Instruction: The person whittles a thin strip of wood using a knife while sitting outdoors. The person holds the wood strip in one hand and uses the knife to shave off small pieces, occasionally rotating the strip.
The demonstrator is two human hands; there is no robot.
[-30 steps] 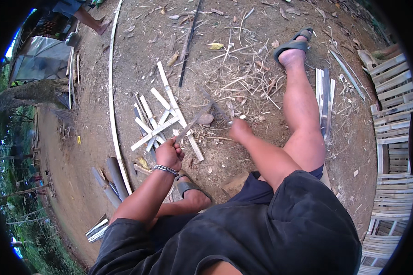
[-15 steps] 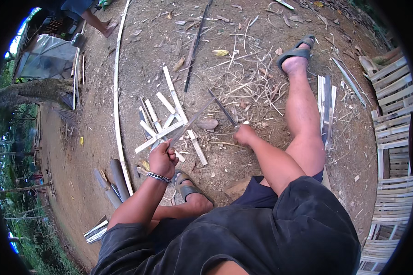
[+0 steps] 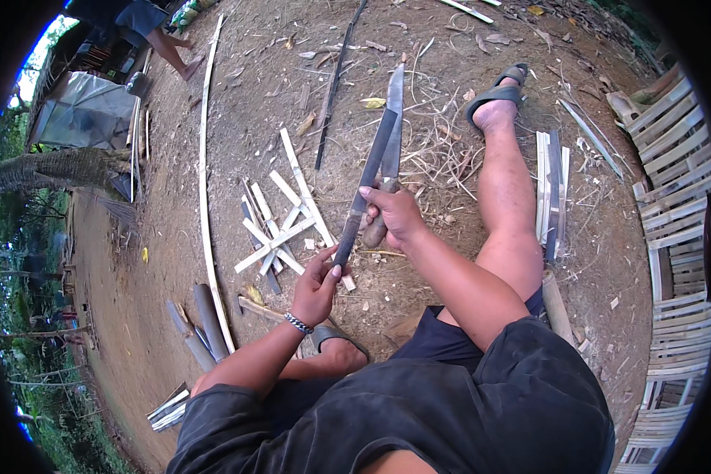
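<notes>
Above the bare dirt ground (image 3: 466, 316), the right hand (image 3: 393, 215) clenches a long steel knife (image 3: 393, 118) alongside a dark bamboo strip (image 3: 369, 178) pinched by the left hand (image 3: 317, 286); a slipping blade could likely cut those fingers.

A dull grey metal blade was seen on the knife (image 3: 393, 118), with a smooth wooden handle. The dark bamboo strip (image 3: 367, 178) looked matt. Pale, freshly split bamboo slats (image 3: 280, 229) lay on rough, dry earth (image 3: 253, 95) strewn with fibrous shavings.
</notes>
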